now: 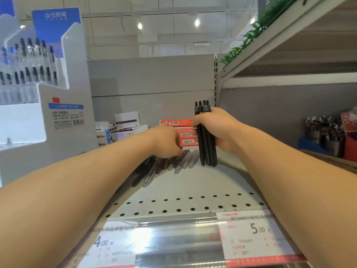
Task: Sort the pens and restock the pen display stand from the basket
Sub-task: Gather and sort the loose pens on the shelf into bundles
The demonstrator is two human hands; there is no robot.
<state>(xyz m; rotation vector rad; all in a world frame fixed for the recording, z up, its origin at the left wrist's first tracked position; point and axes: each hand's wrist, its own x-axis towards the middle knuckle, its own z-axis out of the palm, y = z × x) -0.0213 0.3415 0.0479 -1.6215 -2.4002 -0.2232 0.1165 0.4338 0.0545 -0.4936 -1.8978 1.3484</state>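
Pens [170, 165] lay loose on shelf [193, 182] at 12 o'clock — left hand [166, 141] fingering them, grip unclear. Right hand [218, 128] fisted round black bundle [206, 136], upright at 1 — prob. sorted.

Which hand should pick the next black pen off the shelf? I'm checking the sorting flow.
Left. The left hand is already down on the loose pens lying on the shelf, while the right hand grips an upright bundle of black pens, so it's occupied.
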